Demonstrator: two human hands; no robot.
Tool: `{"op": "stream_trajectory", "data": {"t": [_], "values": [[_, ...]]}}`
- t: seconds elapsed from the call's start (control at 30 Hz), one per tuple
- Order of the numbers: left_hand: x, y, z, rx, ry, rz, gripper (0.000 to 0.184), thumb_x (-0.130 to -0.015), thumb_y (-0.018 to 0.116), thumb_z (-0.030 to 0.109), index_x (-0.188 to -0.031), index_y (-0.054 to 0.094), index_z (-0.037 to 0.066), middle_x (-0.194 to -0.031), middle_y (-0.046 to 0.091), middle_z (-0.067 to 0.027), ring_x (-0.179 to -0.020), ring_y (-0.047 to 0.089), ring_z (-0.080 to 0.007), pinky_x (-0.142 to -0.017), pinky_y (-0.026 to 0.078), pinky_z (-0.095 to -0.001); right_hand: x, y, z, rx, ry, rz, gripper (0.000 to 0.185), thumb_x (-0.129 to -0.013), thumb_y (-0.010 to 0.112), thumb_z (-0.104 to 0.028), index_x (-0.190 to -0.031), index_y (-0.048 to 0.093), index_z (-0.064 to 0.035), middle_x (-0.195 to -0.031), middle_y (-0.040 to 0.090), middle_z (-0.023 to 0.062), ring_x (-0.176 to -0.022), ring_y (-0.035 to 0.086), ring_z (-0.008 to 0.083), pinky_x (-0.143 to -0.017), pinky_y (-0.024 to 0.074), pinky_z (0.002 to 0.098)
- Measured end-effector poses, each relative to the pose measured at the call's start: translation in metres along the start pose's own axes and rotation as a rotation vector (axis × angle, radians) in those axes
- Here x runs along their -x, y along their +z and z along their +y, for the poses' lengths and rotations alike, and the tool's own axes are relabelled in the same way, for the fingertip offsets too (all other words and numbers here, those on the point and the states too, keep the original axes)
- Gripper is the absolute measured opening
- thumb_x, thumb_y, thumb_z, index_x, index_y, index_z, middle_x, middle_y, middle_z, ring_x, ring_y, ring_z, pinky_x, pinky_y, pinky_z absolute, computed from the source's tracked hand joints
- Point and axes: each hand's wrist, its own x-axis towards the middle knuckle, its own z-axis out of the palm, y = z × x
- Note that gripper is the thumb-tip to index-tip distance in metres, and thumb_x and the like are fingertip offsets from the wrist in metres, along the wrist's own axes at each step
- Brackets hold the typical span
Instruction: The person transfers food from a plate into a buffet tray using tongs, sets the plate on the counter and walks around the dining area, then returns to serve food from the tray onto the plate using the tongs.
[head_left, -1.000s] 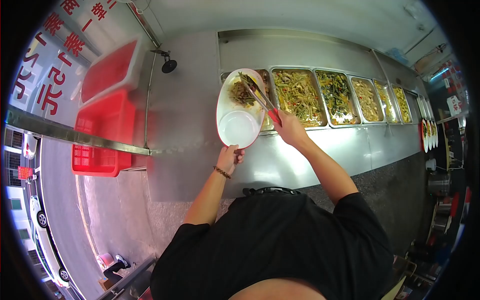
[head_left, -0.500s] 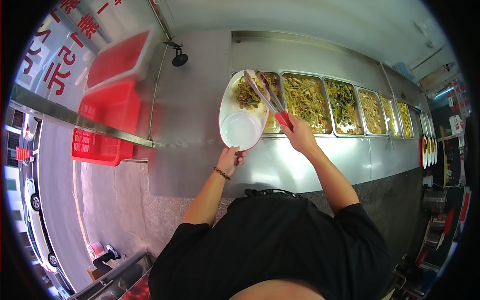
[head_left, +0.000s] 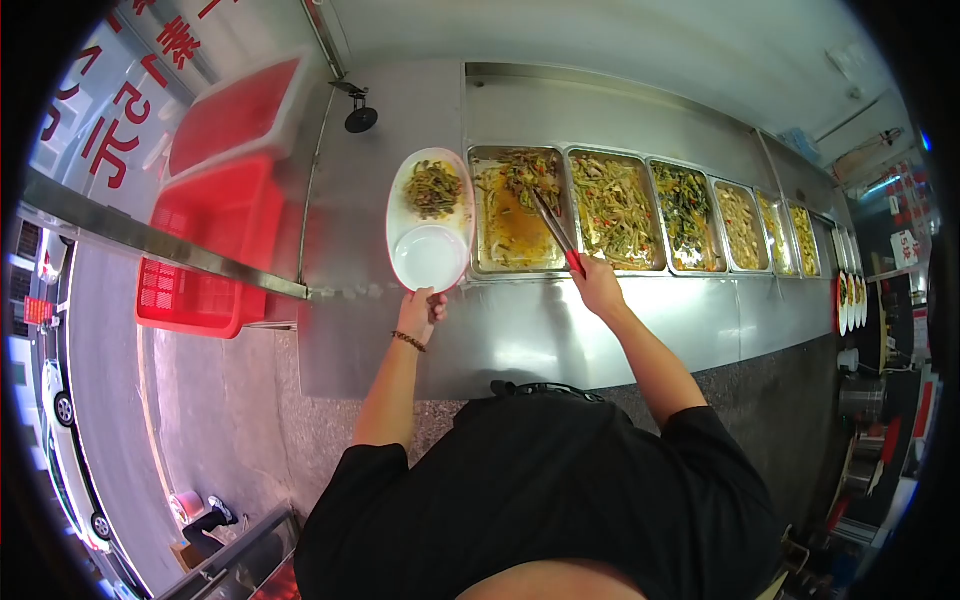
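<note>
My left hand point(head_left: 424, 312) grips the near rim of a white oval plate point(head_left: 398, 215) with a red edge. On the plate's far half lies a heap of cooked greens point(head_left: 433, 190); its near half carries a round white bowl point(head_left: 430, 258) with nothing visible inside. My right hand point(head_left: 598, 287) is closed round the red handles of metal tongs point(head_left: 558, 232). The tongs' tips reach into the leftmost steel food tray point(head_left: 515, 273), at the vegetables point(head_left: 530, 178) in its upper part. Brownish liquid covers much of that tray's bottom.
Several more steel trays of cooked dishes, such as one with mixed vegetables point(head_left: 615, 205), run rightward along the steel counter point(head_left: 640, 320). Red plastic crates point(head_left: 205, 250) stand at the left beyond a metal rail point(head_left: 170, 245). More filled plates point(head_left: 848, 303) are at the far right.
The plate has moved left, off the first tray, with my left hand. The tongs have gone from above the plate's greens down into the leftmost tray.
</note>
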Motion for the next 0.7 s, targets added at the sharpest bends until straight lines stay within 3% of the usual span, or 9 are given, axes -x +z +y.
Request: {"op": "stream_trajectory", "data": {"t": [0.13, 0.23, 0.53, 0.7], "values": [[-0.009, -0.013, 0.005, 0.040, 0.005, 0.014, 0.012, -0.090, 0.054, 0.014, -0.092, 0.054, 0.002, -0.075, 0.060, -0.0084, -0.057, 0.049, -0.0128, -0.051, 0.041, -0.0287, 0.002, 0.027, 0.007, 0.031, 0.049, 0.158, 0.038, -0.086, 0.064, -0.016, -0.119, 0.059, 0.0027, -0.091, 0.063, 0.0253, -0.086, 0.063, 0.0425, -0.078, 0.0505, 0.0488], [-0.012, -0.018, 0.007, 0.059, 0.004, -0.003, 0.011, -0.089, 0.053, 0.013, -0.093, 0.053, 0.002, -0.075, 0.060, -0.0084, -0.057, 0.049, -0.0127, -0.051, 0.040, -0.0285, 0.003, 0.033, 0.007, 0.008, 0.127, 0.089, 0.029, -0.087, 0.065, -0.017, -0.107, 0.061, 0.0036, -0.090, 0.062, 0.0241, -0.084, 0.060, 0.0416, -0.076, 0.0477, 0.0489], [-0.010, -0.021, 0.004, 0.062, -0.022, 0.069, 0.013, -0.093, 0.053, 0.016, -0.091, 0.054, 0.003, -0.070, 0.057, -0.0072, -0.057, 0.050, -0.0160, -0.051, 0.040, -0.0305, 0.015, 0.043, 0.015, 0.041, 0.167, 0.113, 0.031, -0.087, 0.064, -0.015, -0.112, 0.061, 0.0031, -0.091, 0.063, 0.0251, -0.089, 0.062, 0.0430, -0.075, 0.0494, 0.0495], [-0.008, -0.019, 0.006, 0.190, -0.125, 0.158, 0.016, -0.094, 0.052, 0.018, -0.094, 0.055, 0.002, -0.071, 0.057, -0.0080, -0.059, 0.052, -0.0167, -0.054, 0.042, -0.0308, 0.027, 0.043, 0.004, 0.116, 0.221, 0.144, 0.042, -0.087, 0.065, -0.017, -0.123, 0.054, 0.0018, -0.102, 0.062, 0.0261, -0.091, 0.062, 0.0447, -0.077, 0.0507, 0.0502]]}}
